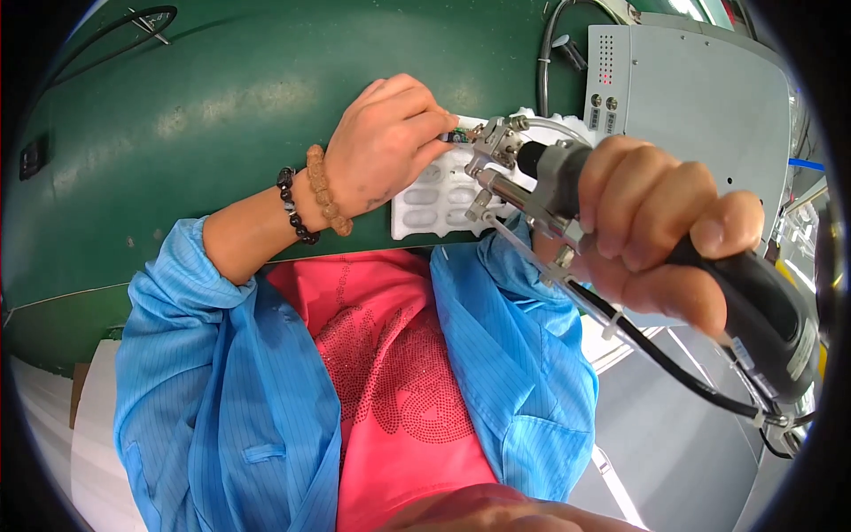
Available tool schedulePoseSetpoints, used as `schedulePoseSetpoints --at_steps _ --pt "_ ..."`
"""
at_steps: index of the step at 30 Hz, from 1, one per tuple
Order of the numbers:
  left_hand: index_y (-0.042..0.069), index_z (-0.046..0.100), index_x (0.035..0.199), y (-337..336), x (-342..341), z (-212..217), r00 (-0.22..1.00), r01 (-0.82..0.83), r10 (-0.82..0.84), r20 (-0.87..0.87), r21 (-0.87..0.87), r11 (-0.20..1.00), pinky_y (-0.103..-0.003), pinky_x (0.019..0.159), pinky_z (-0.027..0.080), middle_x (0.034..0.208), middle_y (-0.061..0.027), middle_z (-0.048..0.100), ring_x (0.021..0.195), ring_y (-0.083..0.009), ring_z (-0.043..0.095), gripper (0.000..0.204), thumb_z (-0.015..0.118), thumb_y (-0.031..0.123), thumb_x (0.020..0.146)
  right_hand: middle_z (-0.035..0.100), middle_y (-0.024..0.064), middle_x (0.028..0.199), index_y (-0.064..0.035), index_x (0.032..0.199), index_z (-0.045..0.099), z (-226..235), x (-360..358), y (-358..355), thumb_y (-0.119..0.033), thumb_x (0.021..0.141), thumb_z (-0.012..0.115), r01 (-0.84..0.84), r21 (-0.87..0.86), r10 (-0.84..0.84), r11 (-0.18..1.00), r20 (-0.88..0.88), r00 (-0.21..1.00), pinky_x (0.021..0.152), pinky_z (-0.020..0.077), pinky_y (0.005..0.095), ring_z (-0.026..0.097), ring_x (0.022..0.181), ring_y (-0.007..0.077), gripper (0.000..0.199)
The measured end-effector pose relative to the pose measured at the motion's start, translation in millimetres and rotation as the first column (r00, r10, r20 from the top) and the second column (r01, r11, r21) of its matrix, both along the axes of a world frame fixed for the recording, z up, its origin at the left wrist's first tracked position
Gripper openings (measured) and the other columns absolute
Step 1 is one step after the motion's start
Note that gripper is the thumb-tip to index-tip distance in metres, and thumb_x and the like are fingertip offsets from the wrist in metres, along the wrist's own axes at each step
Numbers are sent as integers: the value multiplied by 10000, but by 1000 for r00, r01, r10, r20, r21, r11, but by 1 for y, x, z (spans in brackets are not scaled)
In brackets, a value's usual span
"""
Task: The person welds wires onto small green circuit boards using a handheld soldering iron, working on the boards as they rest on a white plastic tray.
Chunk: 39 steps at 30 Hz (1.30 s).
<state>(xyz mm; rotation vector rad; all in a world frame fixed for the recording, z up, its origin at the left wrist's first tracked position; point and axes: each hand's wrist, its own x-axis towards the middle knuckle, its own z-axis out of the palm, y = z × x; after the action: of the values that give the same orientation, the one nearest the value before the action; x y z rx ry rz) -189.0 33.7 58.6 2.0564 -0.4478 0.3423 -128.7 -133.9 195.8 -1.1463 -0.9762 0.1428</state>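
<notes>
My left hand (390,133) reaches over a white moulded tray (403,232) with rounded pockets. Its thumb and index finger pinch a small green circuit board (458,136) at the tray's far side. In my right hand (660,217) is a black-handled tool (767,306), the fingers wrapped round it. Metal clamps and a slim rod make up the tool's front end, which points left and down toward the circuit board. A black cable runs along its underside. The exact tip of the tool is hard to make out beside the board.
A grey metal box (700,106) with two round knobs stands at the far right. Behind the tray, a thick dark cable (543,66) loops up. On the green table (239,115) are a small black object (34,158) and a black cord (111,40) at the left.
</notes>
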Motion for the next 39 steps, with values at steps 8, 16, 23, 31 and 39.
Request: schedulePoseSetpoints --at_steps 8,16,23,31,39 --pt "32 682 860 -6 7 8 999 51 -52 -8 -65 997 -358 768 469 800 -53 584 834 -243 562 206 757 92 678 465 -13 662 -79 1076 466 9 2 -3 -492 909 566 4 -10 -4 1000 23 1000 469 383 251 458 508 91 457" --pt "23 681 924 3 0 5 998 45 -47 -38 -63 997 -352 716 495 848 -77 623 816 -260 578 257 774 85 693 513 -4 674 -66 1076 453 27 -25 -46 -474 883 631 108 271 -133 956 77 988 457 431 217 508 519 103 485" --pt "58 715 935 18 29 46 999 -40 40 -6 -15 999 -323 761 496 938 -82 667 845 -250 603 228 777 126 726 514 6 634 -55 977 447 31 -26 -49 -388 860 697 104 266 -119 958 41 992 424 438 265 513 470 127 432" --pt "-22 588 1114 43 199 65 815 -576 522 253 254 777 -446 927 447 1097 -222 619 1049 -380 570 344 670 144 825 533 21 618 -37 956 466 25 -16 -53 -347 804 755 67 203 -63 977 -27 998 433 435 287 525 463 148 450" --pt "4 527 1206 -50 337 9 942 -97 -10 334 299 949 -430 1038 379 1233 -216 544 1194 -370 483 452 642 112 783 553 44 604 -18 888 510 32 -12 -58 -353 784 771 191 217 -179 957 -73 981 438 458 296 545 459 174 438"
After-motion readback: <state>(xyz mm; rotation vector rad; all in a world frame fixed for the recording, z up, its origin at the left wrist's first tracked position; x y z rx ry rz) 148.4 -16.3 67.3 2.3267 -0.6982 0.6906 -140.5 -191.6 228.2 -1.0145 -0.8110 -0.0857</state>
